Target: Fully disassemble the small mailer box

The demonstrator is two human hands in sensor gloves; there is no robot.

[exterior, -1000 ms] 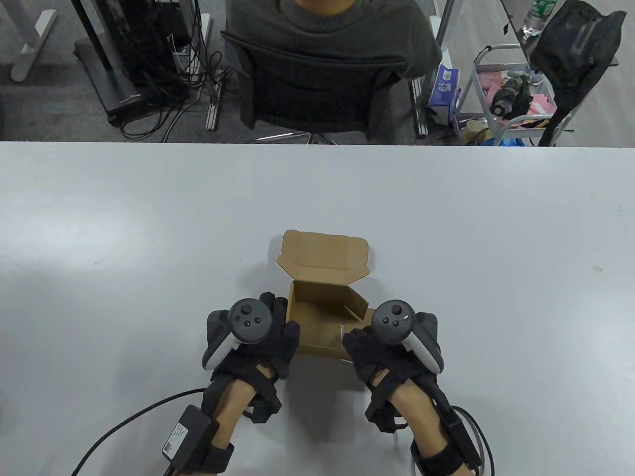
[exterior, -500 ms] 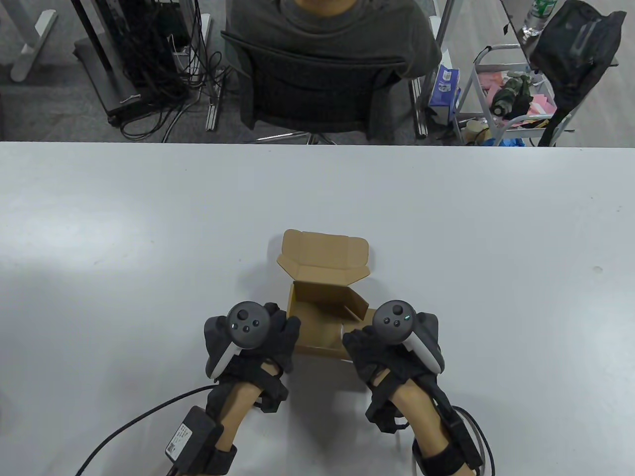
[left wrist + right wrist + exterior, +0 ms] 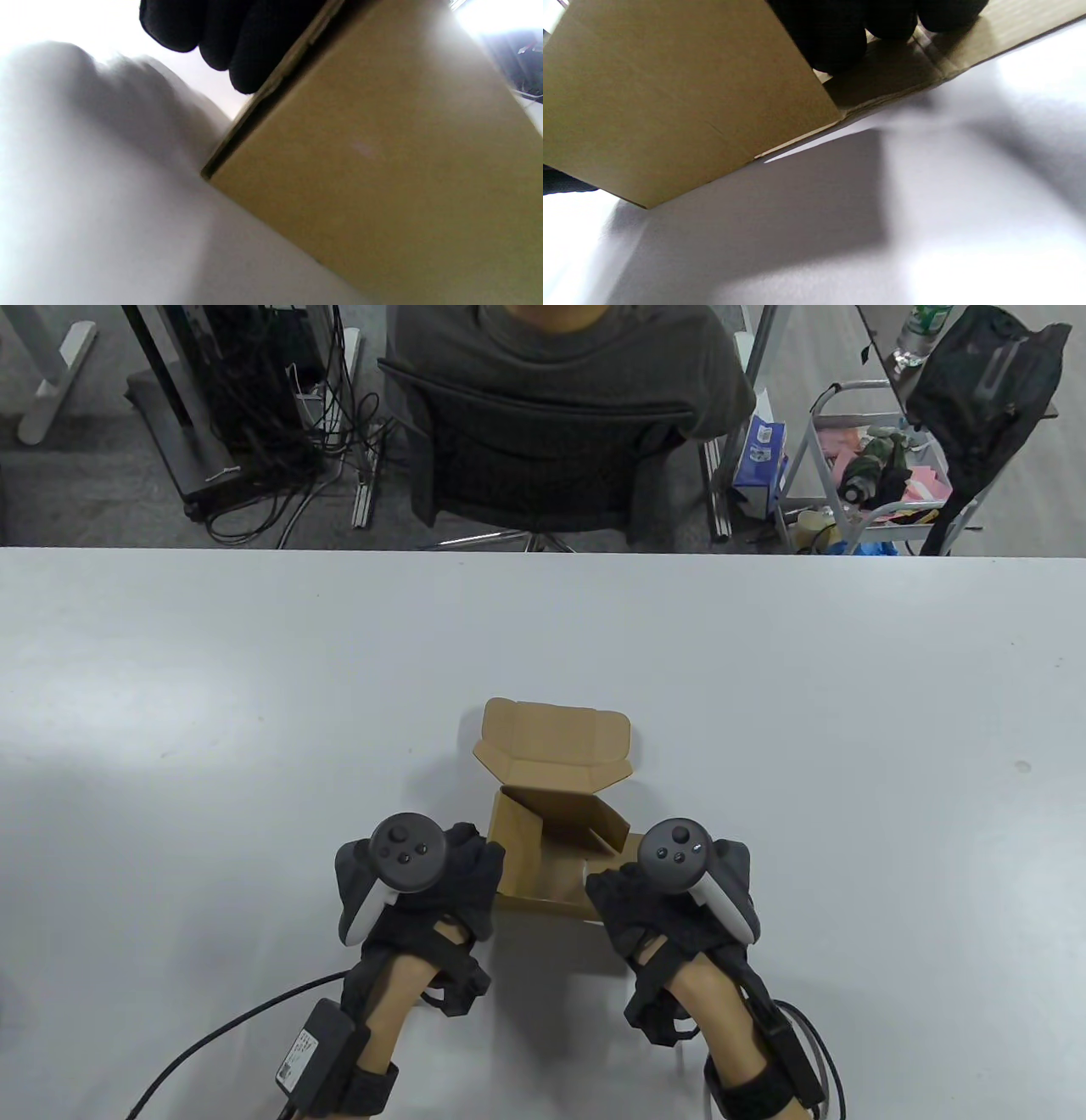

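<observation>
Both our hands hold the open mailer box [image 3: 551, 848] near the table's [image 3: 254, 687] front edge: left hand [image 3: 424, 882] gripping its left wall, right hand [image 3: 653, 891] its right side.

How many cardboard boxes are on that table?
1. The box sits near the table's front edge, lid open, between the left hand and right hand. No other shows.
</observation>
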